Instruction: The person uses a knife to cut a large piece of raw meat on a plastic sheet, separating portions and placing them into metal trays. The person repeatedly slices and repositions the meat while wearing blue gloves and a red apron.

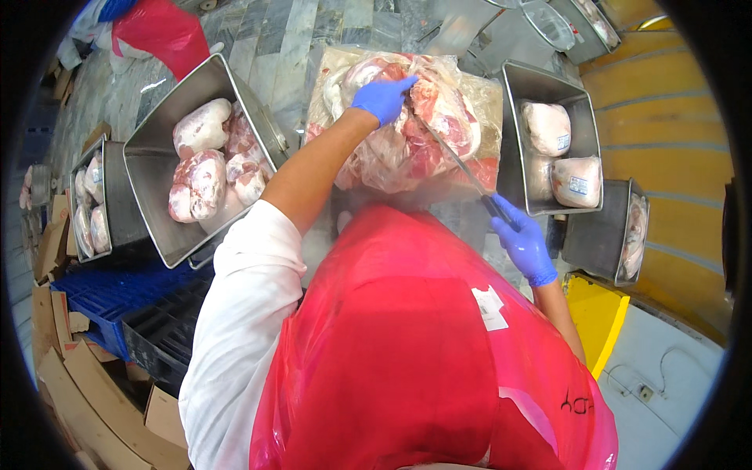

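A pile of raw, pink and white meat [442,125] lies on plastic over a pale block [486,94] in front of me. My left hand [380,102], in a blue glove, grips the upper middle of the meat, fingers bent onto it. My right hand [518,243], also gloved in blue, holds a long knife [462,164] by its dark handle. The blade runs diagonally up and left into the meat, its far end close below my left hand. My red apron [376,345] fills the lower view.
Steel bins [141,180] [591,117] at both sides hold large wrapped and bare meat pieces. Blue and black pallets [102,290] and cardboard [110,392] lie at lower left. A yellow frame [599,313] stands at lower right. Part of another person in red [157,31] shows at upper left.
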The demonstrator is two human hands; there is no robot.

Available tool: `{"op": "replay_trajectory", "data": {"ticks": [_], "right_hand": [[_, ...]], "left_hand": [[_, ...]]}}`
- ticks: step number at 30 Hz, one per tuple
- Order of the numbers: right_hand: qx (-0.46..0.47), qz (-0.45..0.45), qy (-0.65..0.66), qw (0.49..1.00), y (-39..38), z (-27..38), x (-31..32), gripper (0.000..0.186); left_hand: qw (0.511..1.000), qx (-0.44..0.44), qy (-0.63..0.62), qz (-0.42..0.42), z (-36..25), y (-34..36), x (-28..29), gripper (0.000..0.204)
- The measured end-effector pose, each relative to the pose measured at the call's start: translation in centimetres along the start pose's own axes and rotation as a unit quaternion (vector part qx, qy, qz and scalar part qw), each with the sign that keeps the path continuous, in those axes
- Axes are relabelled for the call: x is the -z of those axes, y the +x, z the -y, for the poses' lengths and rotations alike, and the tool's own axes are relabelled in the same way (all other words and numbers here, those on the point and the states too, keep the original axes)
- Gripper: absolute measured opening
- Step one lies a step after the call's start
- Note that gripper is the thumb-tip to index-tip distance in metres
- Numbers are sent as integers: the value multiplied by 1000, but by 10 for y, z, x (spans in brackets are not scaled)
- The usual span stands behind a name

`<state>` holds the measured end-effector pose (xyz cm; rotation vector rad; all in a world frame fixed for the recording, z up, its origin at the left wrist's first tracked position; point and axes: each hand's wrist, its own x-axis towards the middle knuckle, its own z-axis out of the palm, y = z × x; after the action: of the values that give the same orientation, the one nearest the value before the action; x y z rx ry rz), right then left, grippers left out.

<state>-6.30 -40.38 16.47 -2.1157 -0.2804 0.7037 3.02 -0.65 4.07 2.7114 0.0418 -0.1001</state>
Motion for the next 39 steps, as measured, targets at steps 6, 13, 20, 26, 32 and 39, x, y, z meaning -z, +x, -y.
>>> {"op": "replay_trajectory", "data": {"ticks": [6,13,20,26,32,39], "right_hand": [[-148,18,85,985,-23,27,3,53],[-146,-2,57,988,-39,17,5,56],[-132,-11,5,991,-47,21,11,56],[-65,-43,-124,989,-39,35,11,53],[-18,-76,-255,964,-39,65,11,51],[-72,-19,-184,980,-44,116,-9,46]], "left_hand": [[996,64,-33,-55,17,21,33,76],[989,106,-60,-85,26,34,24,65],[991,107,-73,-45,20,28,39,56],[987,120,-72,-73,15,12,44,58],[990,135,-42,-18,15,12,50,67],[989,135,-52,-25,21,10,53,76]]}}
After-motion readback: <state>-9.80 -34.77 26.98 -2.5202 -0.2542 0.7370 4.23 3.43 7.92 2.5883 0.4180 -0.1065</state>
